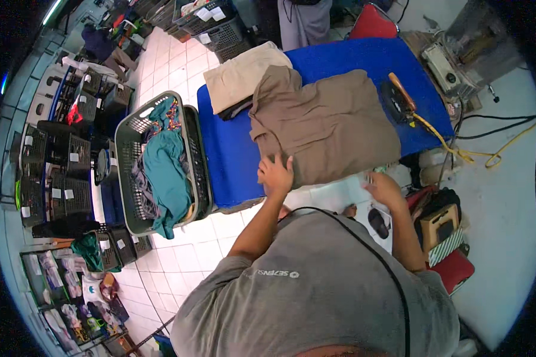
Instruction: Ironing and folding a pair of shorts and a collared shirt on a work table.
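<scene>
A brown garment [330,129] lies folded into a broad, wrinkled shape on the blue-covered table [232,165]. My left hand [277,174] rests on its near left corner with the fingers apart. Just off the garment's near edge, my right hand [383,189] hovers with bent fingers and nothing visible in them. Behind the brown garment sits a stack of folded cloth with a cream piece [245,76] on top and darker cloth under it. An iron [395,102] with a wooden handle stands on the table at the right, its yellow cord trailing off the edge.
Left of the table, a grey plastic basket [120,178] holds teal and patterned clothes. A steam or control unit [442,67] stands at the far right. Bags and a box [440,227] lie beside my right arm. Another person [306,22] stands beyond the table; shelves of baskets line the left.
</scene>
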`<action>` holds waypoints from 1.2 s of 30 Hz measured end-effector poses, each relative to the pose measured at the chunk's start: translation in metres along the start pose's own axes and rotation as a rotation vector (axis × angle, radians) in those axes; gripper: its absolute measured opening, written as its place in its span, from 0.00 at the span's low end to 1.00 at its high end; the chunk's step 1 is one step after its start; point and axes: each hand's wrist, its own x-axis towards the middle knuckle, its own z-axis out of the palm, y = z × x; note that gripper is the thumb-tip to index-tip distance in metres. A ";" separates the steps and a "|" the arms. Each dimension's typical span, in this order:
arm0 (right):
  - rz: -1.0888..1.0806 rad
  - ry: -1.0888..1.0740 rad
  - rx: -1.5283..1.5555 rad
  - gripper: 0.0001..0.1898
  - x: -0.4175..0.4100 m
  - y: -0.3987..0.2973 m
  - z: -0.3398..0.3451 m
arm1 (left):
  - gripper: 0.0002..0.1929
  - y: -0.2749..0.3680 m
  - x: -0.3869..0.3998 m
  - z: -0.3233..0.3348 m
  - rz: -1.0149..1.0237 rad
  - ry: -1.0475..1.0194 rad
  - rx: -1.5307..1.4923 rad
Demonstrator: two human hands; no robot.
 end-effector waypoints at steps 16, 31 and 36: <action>0.159 -0.021 -0.163 0.27 0.020 0.038 -0.015 | 0.26 -0.027 -0.003 -0.040 -0.129 -0.070 -0.054; 0.164 -0.073 -0.091 0.29 0.047 0.017 -0.001 | 0.26 -0.104 -0.017 -0.006 -0.656 0.300 -0.351; 0.213 -0.035 0.008 0.30 0.053 0.047 -0.004 | 0.30 -0.076 -0.010 -0.016 0.031 0.147 -0.044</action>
